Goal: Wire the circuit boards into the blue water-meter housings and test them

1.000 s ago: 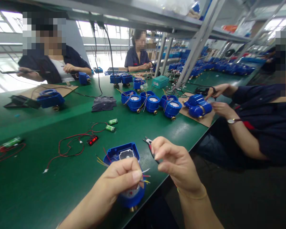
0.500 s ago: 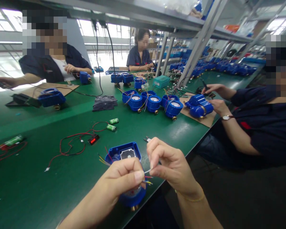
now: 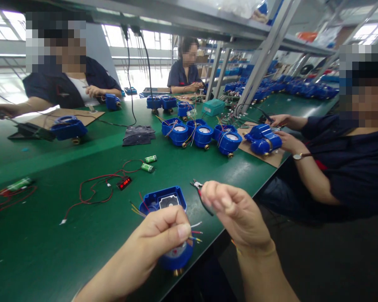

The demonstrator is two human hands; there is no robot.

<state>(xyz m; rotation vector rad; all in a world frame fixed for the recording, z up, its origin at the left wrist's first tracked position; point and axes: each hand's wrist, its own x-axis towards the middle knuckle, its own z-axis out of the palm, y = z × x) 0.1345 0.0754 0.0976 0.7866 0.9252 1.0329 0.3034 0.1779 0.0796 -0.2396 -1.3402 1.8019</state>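
My left hand pinches a bundle of thin wires between thumb and forefinger. Their white, red, yellow and blue ends stick out to the right. Beneath that hand sits a blue water meter with a brass fitting at its near end; part of it is hidden. More wires rise from the meter's open box on the left. My right hand hovers apart from the wires, its fingers curled together and slightly blurred; whatever they hold is hidden. Just left of it, red-and-black cutters lie on the table.
A small red digital display with leads and green batteries lies left of the meter. Several blue meters stand behind, near a dark cloth. Co-workers sit on the far side and at right, where a meter rests on cardboard.
My right hand has let go of the white wire and moved right, uncovering more of the cutters. My left hand keeps its pinch. The display's digits have changed.
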